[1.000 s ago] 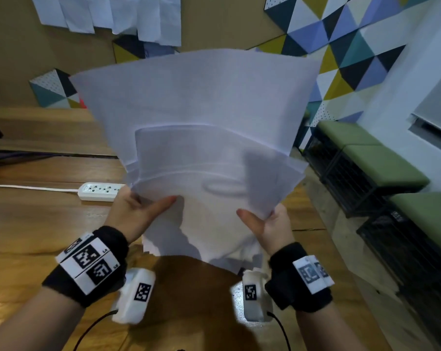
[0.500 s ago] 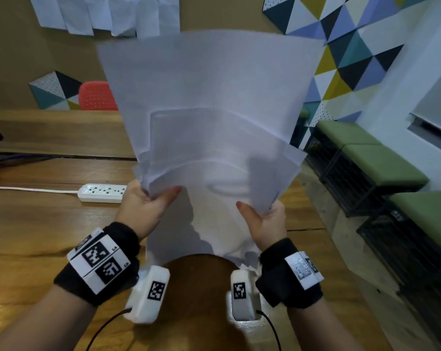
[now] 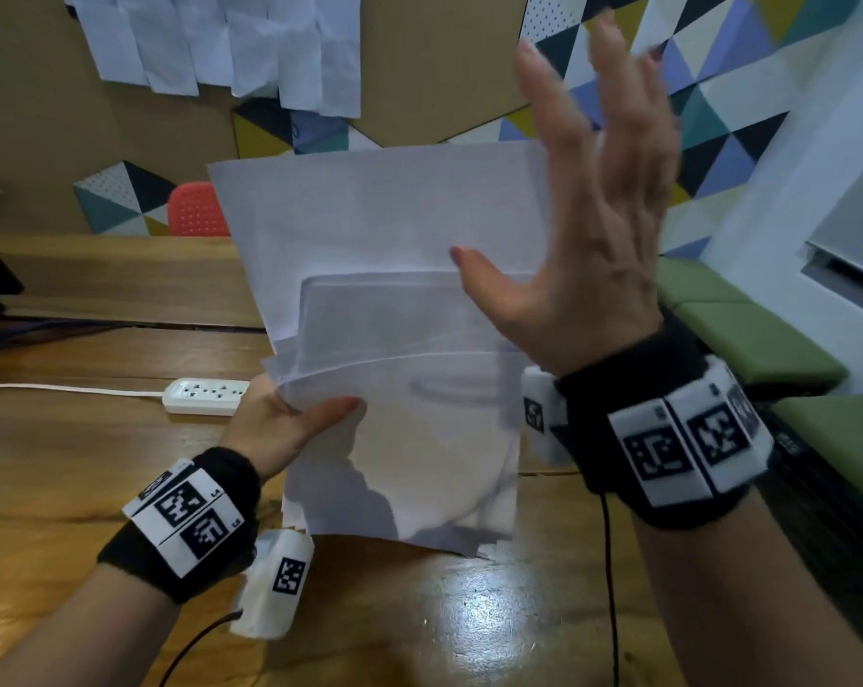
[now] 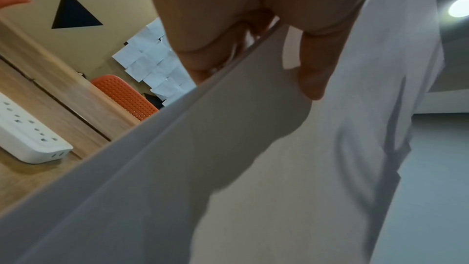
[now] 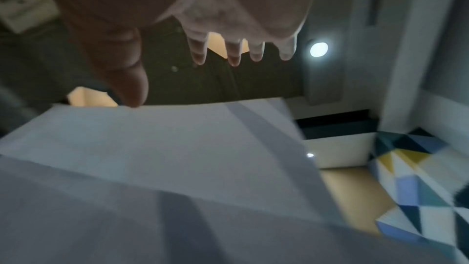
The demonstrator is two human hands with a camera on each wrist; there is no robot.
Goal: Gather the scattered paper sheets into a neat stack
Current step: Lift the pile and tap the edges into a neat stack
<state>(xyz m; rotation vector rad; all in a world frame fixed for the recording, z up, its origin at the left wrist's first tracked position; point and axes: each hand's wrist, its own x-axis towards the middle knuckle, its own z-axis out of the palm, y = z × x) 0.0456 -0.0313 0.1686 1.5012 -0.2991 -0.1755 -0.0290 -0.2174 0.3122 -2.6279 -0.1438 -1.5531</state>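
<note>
A bundle of white paper sheets [image 3: 395, 309] stands upright, its bottom edge on the wooden table [image 3: 72, 463], the sheets slightly offset from one another. My left hand [image 3: 290, 419] pinches its left edge, thumb in front. The left wrist view shows that thumb [image 4: 312, 67] on the paper sheets [image 4: 228, 168] with the other fingers behind. My right hand [image 3: 588, 215] is raised beside the bundle's right edge, fingers straight and spread, holding nothing. In the right wrist view the spread fingers [image 5: 233, 51] hover above the paper sheets [image 5: 157, 148].
A white power strip [image 3: 204, 396] with its cord lies on the table left of the sheets. A red chair [image 3: 196, 210] stands behind the table. Green-cushioned benches [image 3: 747, 334] line the right wall. More papers [image 3: 221, 42] hang on the back wall.
My right hand has let go of the bundle's lower right and risen, opening flat beside its right edge. The sheets now stand lower and squarer, held by the left hand alone.
</note>
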